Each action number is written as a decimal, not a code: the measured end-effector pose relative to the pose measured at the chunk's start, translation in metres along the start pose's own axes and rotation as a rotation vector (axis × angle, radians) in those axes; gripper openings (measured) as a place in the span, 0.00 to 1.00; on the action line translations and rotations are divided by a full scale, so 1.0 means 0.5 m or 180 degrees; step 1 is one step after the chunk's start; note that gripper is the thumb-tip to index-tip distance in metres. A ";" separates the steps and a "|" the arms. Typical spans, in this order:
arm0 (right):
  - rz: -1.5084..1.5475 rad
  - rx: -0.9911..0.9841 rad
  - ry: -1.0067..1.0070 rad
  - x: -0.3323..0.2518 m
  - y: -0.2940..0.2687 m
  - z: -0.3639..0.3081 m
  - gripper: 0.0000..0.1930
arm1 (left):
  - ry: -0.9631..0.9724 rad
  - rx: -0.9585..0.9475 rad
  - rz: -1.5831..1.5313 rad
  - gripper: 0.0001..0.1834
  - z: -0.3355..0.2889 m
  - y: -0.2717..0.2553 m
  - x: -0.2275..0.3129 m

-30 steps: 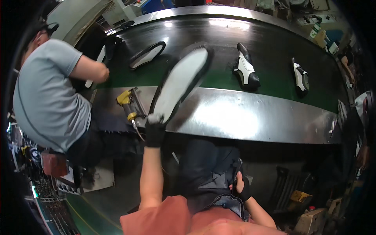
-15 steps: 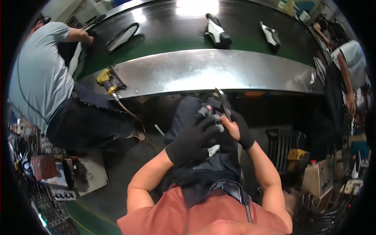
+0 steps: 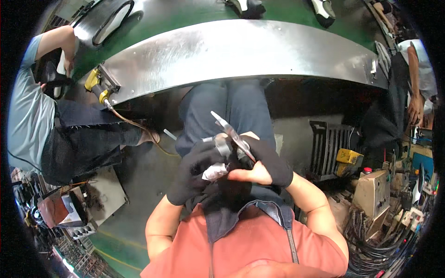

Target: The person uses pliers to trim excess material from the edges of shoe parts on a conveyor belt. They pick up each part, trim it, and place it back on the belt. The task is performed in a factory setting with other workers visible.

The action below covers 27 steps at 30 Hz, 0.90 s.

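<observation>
My right hand (image 3: 271, 164), in a black glove with the thumb bare, is closed on a slim metal hand tool (image 3: 231, 131) with a narrow tip. The tool slants up and to the left over my lap; its exact kind is not clear. My left hand (image 3: 191, 167), also in a black glove, has curled fingers close beside the tool. Pale tape (image 3: 215, 172) wraps one of its digits, and grey tape covers other fingertips. Whatever lies between the two hands is dark and mostly hidden by them.
Beyond my knees runs a metal ledge (image 3: 222, 51), backed by a green belt (image 3: 160, 30) bearing shoes (image 3: 323, 10). A yellow air tool (image 3: 96, 86) with a hose lies on the ledge's left end. Co-workers sit at left (image 3: 30, 106) and right (image 3: 419, 69). A slatted black stand (image 3: 327, 148) is right.
The view has tipped down toward my lap. Both hands have drawn nearer my body, and the tool's tip has swung to the left.
</observation>
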State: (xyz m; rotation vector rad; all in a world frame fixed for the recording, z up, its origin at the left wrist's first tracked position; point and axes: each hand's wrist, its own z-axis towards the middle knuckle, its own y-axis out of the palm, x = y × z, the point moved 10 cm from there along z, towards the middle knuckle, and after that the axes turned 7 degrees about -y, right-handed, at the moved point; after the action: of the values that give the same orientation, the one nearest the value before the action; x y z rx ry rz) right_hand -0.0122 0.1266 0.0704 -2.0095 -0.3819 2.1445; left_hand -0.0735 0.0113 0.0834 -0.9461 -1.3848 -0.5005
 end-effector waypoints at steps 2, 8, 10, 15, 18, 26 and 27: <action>0.0097 0.0056 -0.0114 -0.018 0.005 -0.006 0.37 | 0.0095 -0.0159 0.0092 0.12 0.002 -0.001 0.030; -0.0018 0.0069 0.0381 -0.013 0.011 -0.009 0.31 | 0.0257 0.0161 0.0863 0.12 -0.005 0.015 0.049; -0.0047 0.0125 0.0480 -0.005 0.017 -0.011 0.32 | 0.0062 0.0120 0.0668 0.13 0.002 0.013 0.030; 0.0142 0.0478 0.0287 0.020 0.019 -0.022 0.35 | -0.0895 -0.0247 -0.0060 0.14 0.024 0.016 -0.013; 0.0304 0.0793 0.0456 0.038 0.012 -0.084 0.46 | 0.0070 0.0200 0.0280 0.15 0.012 0.005 0.008; -0.1318 0.1182 -0.0876 0.003 0.061 -0.178 0.29 | -0.0375 0.0894 -0.2009 0.16 0.011 0.098 -0.327; -0.1450 0.1228 -0.1079 -0.013 0.044 -0.160 0.26 | -0.0819 0.0355 -0.2384 0.16 0.037 0.111 -0.352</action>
State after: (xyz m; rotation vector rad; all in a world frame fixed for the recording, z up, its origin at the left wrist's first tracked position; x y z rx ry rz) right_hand 0.0692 0.1088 0.0656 -1.2185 -0.3886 2.0590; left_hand -0.0703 0.0180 -0.1019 -0.3783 -1.9793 -0.8651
